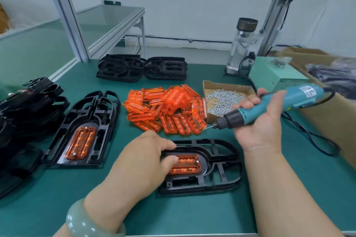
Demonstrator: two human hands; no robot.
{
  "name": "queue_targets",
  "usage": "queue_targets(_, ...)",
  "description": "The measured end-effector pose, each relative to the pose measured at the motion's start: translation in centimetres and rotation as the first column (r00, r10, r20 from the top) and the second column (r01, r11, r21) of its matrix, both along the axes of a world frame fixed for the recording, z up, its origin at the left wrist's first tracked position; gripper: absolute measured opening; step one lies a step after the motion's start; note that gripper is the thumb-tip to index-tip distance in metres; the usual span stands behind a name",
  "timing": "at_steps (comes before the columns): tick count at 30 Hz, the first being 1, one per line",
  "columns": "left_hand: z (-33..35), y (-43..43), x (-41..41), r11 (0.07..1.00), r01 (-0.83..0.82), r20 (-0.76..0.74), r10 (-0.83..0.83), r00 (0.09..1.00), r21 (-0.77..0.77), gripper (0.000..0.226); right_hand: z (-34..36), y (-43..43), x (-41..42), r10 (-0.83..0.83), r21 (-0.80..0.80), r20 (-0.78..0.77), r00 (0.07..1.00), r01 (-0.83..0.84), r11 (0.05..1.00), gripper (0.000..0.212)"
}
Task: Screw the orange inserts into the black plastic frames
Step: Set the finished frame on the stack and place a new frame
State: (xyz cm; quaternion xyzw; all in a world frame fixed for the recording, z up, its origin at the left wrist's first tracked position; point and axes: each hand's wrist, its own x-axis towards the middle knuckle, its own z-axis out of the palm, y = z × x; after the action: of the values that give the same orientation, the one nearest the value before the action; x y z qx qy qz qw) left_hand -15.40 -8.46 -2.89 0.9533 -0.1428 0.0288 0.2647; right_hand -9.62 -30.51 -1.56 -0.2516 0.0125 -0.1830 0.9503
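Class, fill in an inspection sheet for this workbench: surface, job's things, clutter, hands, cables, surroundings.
Surface: green mat covers the bench.
Job's things: black frame holding orange insert; second fitted frame left; loose inserts piled; screws in tray.
Clutter: frame stacks, clear bottle.
Grippers: left hand rests on the frame; right hand grips electric screwdriver.
Cables: black cord trails right from screwdriver.
Surroundings: aluminium posts, cardboard box right.
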Motion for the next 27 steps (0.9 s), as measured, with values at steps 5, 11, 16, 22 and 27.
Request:
queue_targets(5,0.8,-2.6,0.6,0.962,0.272,-0.041,-0.272,0.961,0.001,0.071,-1.1,-0.9,-0.1,0.023,0.149,0.000,1.000,-0.023,0.989,0.038)
queue_targets(11,0.3,-5.1,1.9,0.887,0.425,-0.156,-0.400,0.903,0.181,0.104,-1.6,-1.5,-0.4,0.038,0.195,0.034,0.999,-0.044,0.980,0.038)
queue_targets(16,0.1,-5.4,2.2,0.900,0.394,-0.102,-0.381,0.919,0.189,0.094,-1.7,-2.0,-0.4,0.038,0.235,0.043,0.998,-0.047,0.971,0.038)
queue_targets(22,1.4,-2.3,2.6,0.983,0.140,0.100,-0.152,0.983,0.115,0.091,-1.8,-1.9,-0.3,0.036,0.219,0.045,0.998,-0.045,0.975,0.037)
queue_targets(27,2.4,2.0,3.3,0.984,-0.177,0.258,0.178,0.950,-0.029,0.088,-2.1,-1.4,-0.3,0.066,0.196,0.032,0.997,-0.071,0.978,0.035)
